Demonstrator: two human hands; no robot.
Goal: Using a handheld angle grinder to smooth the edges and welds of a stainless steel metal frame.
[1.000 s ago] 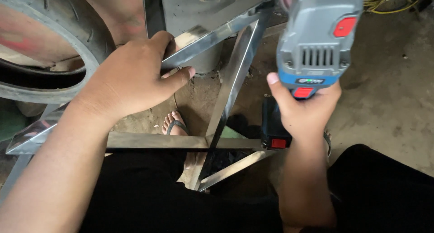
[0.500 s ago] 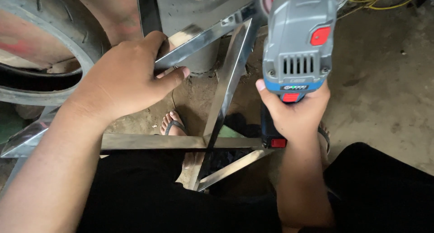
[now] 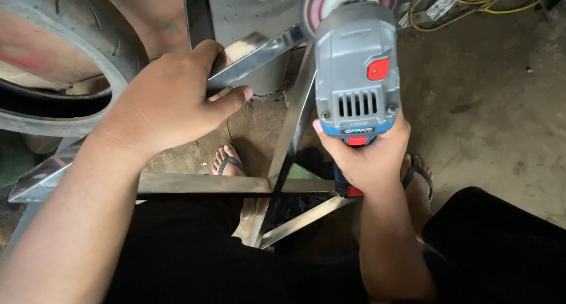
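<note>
Steel frame point(image 3: 295, 121) steadied while a grinder works its top joint

Left hand point(image 3: 171, 100) is clamped around the upper angle bar, thumb hooked under it; right hand point(image 3: 368, 156) is wrapped tight on the handle of the grey cordless grinder point(image 3: 356, 74), whose disc meets the frame's top corner, beside a tyre point(image 3: 65, 56) on the concrete floor point(image 3: 489, 121)

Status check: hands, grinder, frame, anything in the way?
Left hand grips metal frame. Right hand holds grey grinder, disc at frame. Tyre beside; nothing blocking.
</note>
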